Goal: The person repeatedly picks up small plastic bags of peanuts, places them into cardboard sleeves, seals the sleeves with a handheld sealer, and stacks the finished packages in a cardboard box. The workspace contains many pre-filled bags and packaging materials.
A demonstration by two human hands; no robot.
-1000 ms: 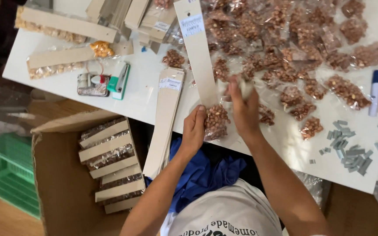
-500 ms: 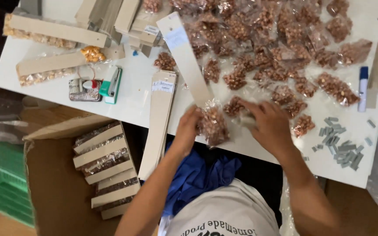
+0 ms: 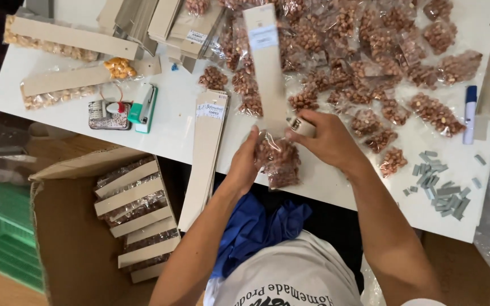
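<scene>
Here left hand [image 3: 244, 164] fingers clamp the nut bag [image 3: 279, 161]; right hand [image 3: 327, 139] fingers grip a stapler [image 3: 301, 126].

A white table [image 3: 171, 133] carries nut packets [image 3: 438, 110], cardboard strips [image 3: 205, 156], staples [image 3: 440, 190].

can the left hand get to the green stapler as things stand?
Probably not straight away: the left hand is holding the nut bag. The green stapler lies unobstructed on the table to its left.
</scene>
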